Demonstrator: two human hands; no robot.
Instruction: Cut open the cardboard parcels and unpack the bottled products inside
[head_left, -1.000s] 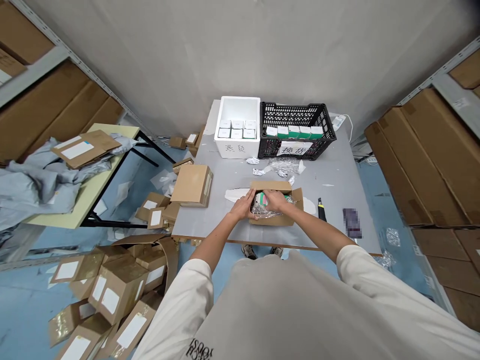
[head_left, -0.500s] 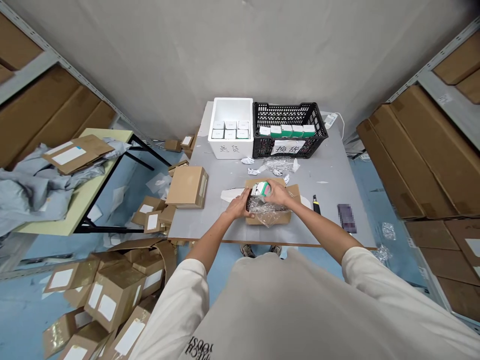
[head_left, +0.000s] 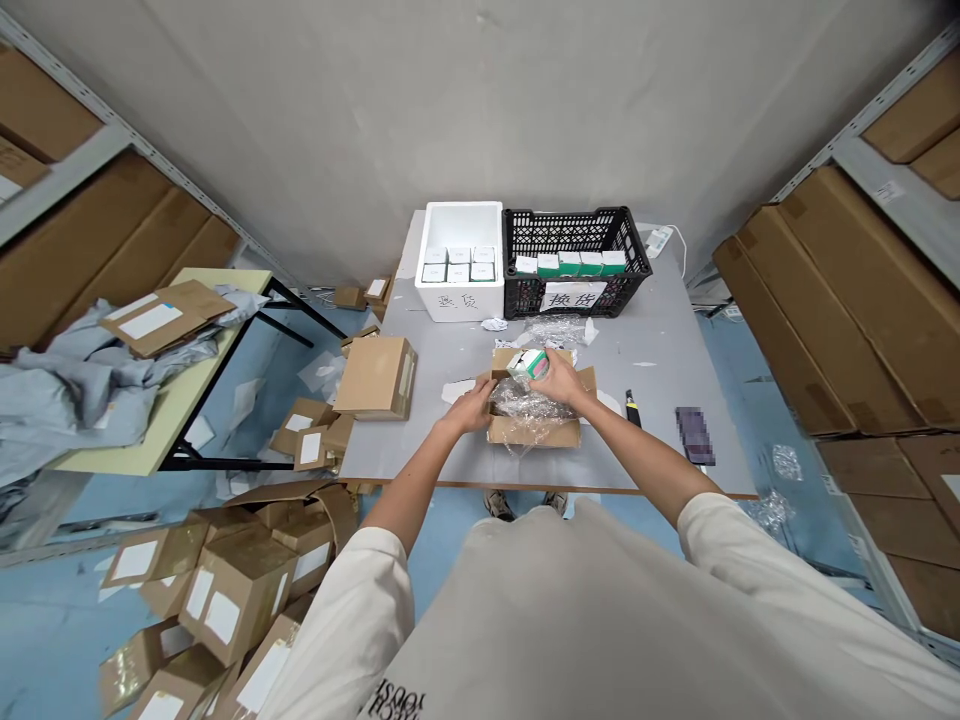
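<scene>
right hand (head_left: pixel 559 377) closed on small green-white box (head_left: pixel 529 364), above open carton (head_left: pixel 534 410) | left hand (head_left: pixel 471 408) gripping carton's left wall | probably light, stiff, crushable; hold by flat sides | bubble wrap (head_left: pixel 529 405) slippery

head camera, looking steeply down, table (head_left: pixel 660 340) close

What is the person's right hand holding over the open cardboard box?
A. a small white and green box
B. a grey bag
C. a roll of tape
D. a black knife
A: the right hand grips a small white and green box just above the open cardboard box, while the left hand steadies that box's left edge.
</scene>
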